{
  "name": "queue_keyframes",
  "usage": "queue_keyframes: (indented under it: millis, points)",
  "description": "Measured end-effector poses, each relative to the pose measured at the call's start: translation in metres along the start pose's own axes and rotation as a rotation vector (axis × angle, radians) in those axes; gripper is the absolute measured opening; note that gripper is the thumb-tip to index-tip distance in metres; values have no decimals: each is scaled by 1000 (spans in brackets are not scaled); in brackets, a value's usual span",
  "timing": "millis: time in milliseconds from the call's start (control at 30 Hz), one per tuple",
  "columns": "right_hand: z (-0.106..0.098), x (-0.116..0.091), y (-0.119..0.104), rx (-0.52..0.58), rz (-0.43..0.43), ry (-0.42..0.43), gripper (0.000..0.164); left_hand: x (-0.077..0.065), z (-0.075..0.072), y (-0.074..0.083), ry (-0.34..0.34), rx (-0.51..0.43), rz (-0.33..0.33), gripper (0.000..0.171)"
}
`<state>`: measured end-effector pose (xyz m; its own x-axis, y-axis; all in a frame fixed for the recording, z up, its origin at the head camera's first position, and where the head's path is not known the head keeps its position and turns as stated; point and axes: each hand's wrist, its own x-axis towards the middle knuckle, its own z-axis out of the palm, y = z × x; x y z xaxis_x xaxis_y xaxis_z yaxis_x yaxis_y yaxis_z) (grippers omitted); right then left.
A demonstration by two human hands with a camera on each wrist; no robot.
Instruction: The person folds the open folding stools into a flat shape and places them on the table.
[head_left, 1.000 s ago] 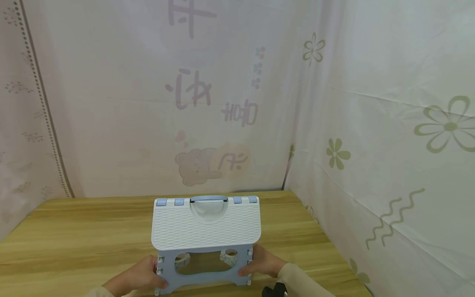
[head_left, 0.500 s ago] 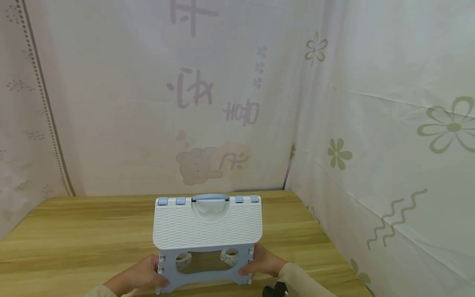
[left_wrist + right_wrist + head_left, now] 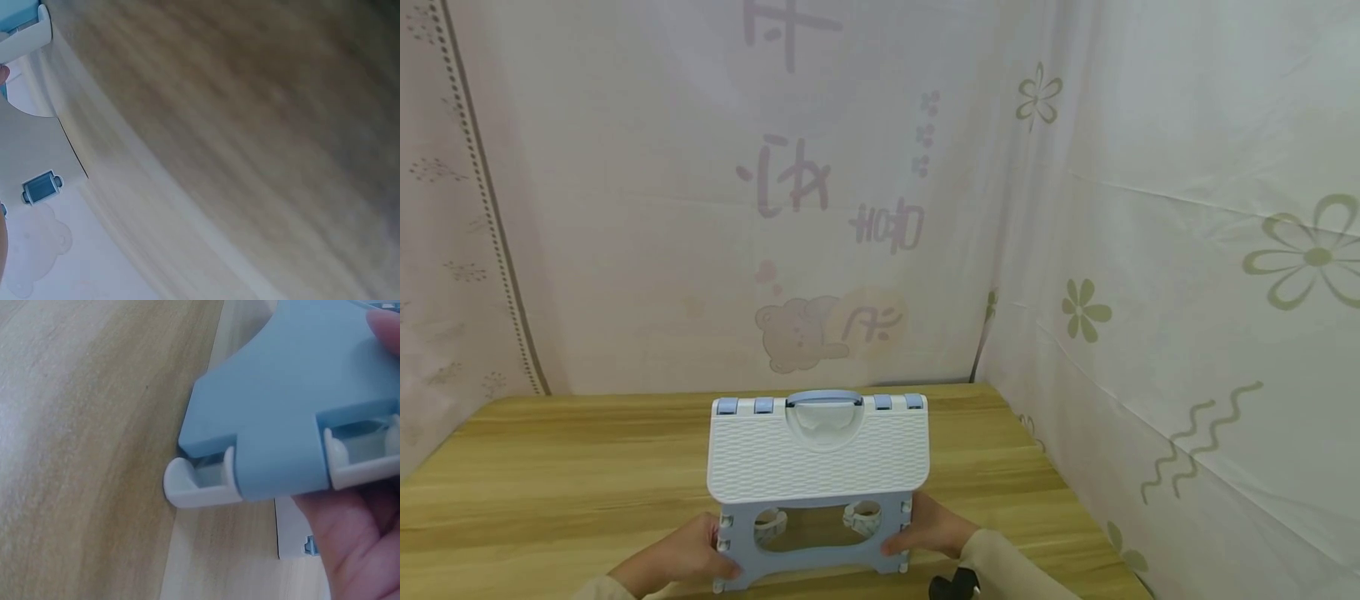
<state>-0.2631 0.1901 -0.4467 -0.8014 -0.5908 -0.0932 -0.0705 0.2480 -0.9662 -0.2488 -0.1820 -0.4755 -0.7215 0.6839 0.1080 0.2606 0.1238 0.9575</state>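
A white and light-blue folding step stool (image 3: 818,457) stands on the wooden table in the head view, its woven-textured white top sloping toward me and a blue handle along the upper edge. By the lower left side of its blue leg panel, my left hand (image 3: 681,557) grips the edge, thumb on the front face. On the opposite edge my right hand (image 3: 936,528) grips the panel the same way. Close up in the right wrist view are the blue leg panel (image 3: 281,406) and part of the right hand (image 3: 350,534). The left wrist view catches only slivers of the left hand.
The wooden table (image 3: 572,475) spreads to both sides of the stool. Behind it hangs a pale printed curtain (image 3: 662,250), and another curtain (image 3: 1187,333) runs along the right side. A small black object (image 3: 955,585) sits by the right sleeve.
Both hands keep their hold on the stool. Apart from a very slight shift of the whole head view, nothing visibly differs.
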Motion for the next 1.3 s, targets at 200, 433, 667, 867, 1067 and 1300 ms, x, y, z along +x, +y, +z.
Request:
queue_keyframes:
  millis: [200, 433, 667, 867, 1067, 1300]
  points:
    - [-1, 2, 1, -28, 6, 16, 85, 1, -1, -1, -2, -9, 12, 35]
    - [-2, 3, 1, -38, 11, 23, 86, 1, -1, -3, -2, -9, 22, 33]
    - [-1, 3, 2, -21, 16, 19, 87, 0, 0, -1, 15, 3, -2, 32]
    - [0, 3, 3, -30, 12, 21, 87, -1, 0, 0, 30, 24, -37, 33]
    - [0, 2, 2, -22, 15, 25, 86, -1, 1, 0, 34, 32, -41, 33]
    - [1, 2, -1, -42, 14, 36, 87, -1, 2, 2, 45, 38, -52, 30]
